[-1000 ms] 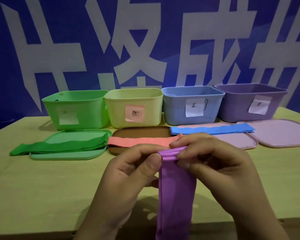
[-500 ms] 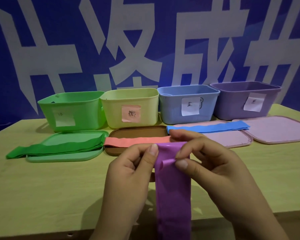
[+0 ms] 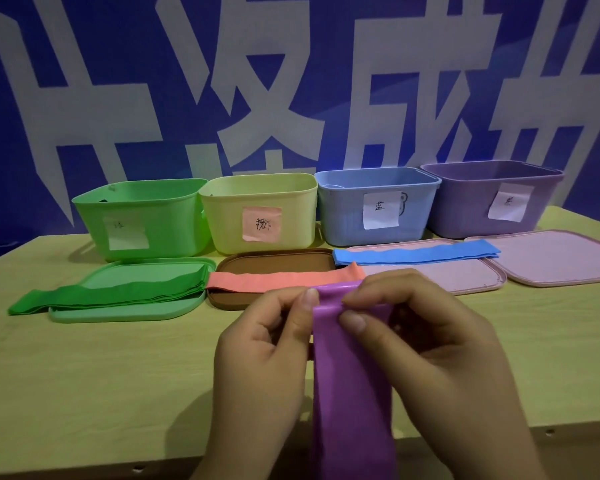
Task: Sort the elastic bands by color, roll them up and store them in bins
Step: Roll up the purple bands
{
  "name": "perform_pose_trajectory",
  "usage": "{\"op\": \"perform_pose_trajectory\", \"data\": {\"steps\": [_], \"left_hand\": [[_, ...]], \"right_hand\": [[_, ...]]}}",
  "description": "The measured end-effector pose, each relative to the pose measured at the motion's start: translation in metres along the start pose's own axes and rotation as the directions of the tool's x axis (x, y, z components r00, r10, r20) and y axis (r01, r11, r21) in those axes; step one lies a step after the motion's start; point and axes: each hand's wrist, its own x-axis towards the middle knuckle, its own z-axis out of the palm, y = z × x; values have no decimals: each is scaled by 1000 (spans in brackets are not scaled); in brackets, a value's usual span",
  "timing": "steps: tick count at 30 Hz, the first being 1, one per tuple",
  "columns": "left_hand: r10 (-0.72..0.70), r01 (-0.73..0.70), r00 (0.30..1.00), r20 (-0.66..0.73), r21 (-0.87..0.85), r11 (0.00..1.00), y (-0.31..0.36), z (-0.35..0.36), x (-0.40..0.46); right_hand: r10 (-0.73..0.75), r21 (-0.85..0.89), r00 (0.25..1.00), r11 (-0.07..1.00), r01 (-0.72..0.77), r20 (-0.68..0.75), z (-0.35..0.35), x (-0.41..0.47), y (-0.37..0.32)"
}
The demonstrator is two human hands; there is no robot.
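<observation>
On the pale wooden table [image 3: 84, 393], four bins stand in a row at the back: green bin [image 3: 142, 216], yellow bin [image 3: 260, 211], blue bin [image 3: 378, 206], purple bin [image 3: 492, 197]; before them, on lids, lie green bands [image 3: 111, 294], a pink band [image 3: 278, 280] and a blue band [image 3: 416, 254]; nearer, the purple band [image 3: 352, 393] hangs past the table's front edge, its top end pinched by the left hand [image 3: 267, 348] and right hand [image 3: 430, 341].

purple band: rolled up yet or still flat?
Barely started. Only the top edge of the purple band is curled over, pinched by the left hand and right hand; the rest hangs flat over the table's front edge.
</observation>
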Motion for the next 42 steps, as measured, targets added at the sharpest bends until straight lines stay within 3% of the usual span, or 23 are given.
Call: {"op": "perform_pose_trajectory", "data": {"steps": [3, 24, 35, 42], "left_hand": [[74, -74, 997, 11, 46, 996, 3, 0, -5], [170, -170, 985, -8, -121, 978, 9, 3, -12], [235, -232, 972, 3, -126, 964, 9, 3, -13], [335, -335, 941, 47, -7, 942, 8, -1, -11]], "right_hand": [[38, 5, 999, 999, -38, -28, 2, -1, 5], [-103, -83, 995, 991, 102, -7, -4, -1, 0], [-82, -41, 996, 996, 81, -38, -3, -2, -2], [-107, -78, 993, 992, 103, -46, 0, -2, 0]]}}
